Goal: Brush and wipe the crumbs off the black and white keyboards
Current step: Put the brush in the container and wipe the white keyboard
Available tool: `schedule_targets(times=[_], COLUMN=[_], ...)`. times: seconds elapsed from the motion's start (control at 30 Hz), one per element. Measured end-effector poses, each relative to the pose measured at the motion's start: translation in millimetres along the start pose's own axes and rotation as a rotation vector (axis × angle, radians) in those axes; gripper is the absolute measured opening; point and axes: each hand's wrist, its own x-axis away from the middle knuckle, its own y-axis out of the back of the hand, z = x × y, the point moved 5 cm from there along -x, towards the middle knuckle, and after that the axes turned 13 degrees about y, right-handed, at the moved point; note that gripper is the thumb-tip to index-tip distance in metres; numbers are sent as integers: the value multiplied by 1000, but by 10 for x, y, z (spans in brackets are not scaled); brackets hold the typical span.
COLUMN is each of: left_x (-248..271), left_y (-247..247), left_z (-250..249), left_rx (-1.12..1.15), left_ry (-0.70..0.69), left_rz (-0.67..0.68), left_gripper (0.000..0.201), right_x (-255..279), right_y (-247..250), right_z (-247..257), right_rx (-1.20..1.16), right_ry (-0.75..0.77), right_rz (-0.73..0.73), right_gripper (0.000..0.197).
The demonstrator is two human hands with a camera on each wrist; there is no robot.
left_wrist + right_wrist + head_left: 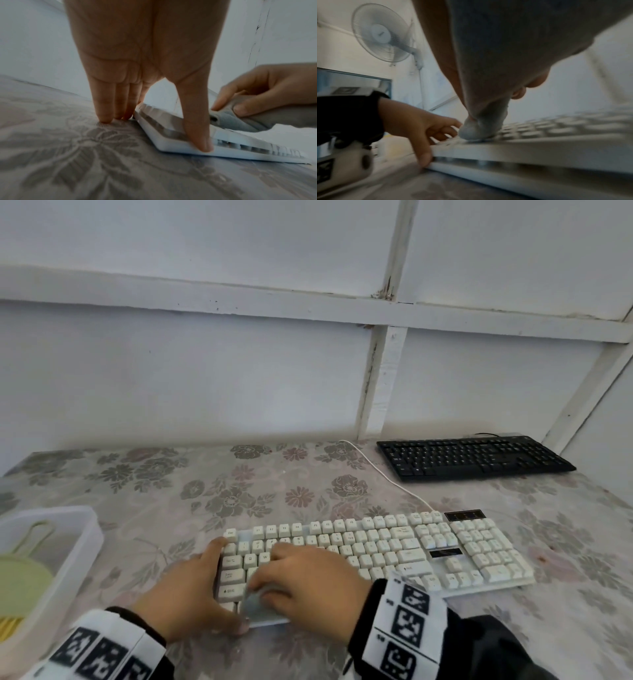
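The white keyboard [394, 553] lies across the middle of the flowered table. My left hand [202, 587] braces its left end: straight fingers [104, 108] run along the side down to the tablecloth, and the thumb [197, 128] presses the front edge. My right hand [308, 580] grips a bunched grey cloth [265, 607] and presses it onto the keys at the left end. In the right wrist view the cloth [481, 128] touches the keys of the white keyboard [547, 140]. The black keyboard [472, 458] sits at the far right by the wall, untouched.
A translucent white bin [85, 529] at the left edge holds a pale green brush [24, 577]. The white keyboard's cable [383, 474] curves back toward the wall. Behind the table stands a white panelled wall. A wall fan [382, 33] hangs off to the left.
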Motion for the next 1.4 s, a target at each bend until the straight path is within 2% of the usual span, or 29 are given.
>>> schedule_targets(times=[0.13, 0.23, 0.33, 0.6, 0.9, 1.1, 1.2, 1.3, 1.4], left_x=[1, 44, 82, 123, 126, 111, 133, 94, 45], left_y=[18, 40, 69, 91, 74, 54, 58, 35, 21], left_z=[-25, -51, -80, -135, -131, -112, -127, -98, -25], left_rx=[-50, -40, -14, -8, 9, 40, 23, 43, 68], left_ry=[-22, -39, -43, -45, -47, -49, -46, -22, 1], left_rz=[-22, 4, -3, -39, -29, 62, 49, 46, 32], left_gripper=[112, 124, 124, 106, 103, 131, 130, 120, 117], right_x=[-149, -126, -74, -191, -160, -262, -255, -231, -140], right_y=[-153, -180, -175, -144, -134, -120, -123, -106, -90], right_z=[189, 128, 56, 77, 101, 163, 170, 148, 33], right_rx=[54, 33, 17, 48, 94, 92, 130, 185, 168], right_ry=[71, 31, 1, -24, -37, -12, -32, -48, -61], right_rz=[43, 36, 35, 40, 58, 47, 81, 126, 110], right_gripper=[27, 26, 26, 24, 25, 25, 25, 25, 22])
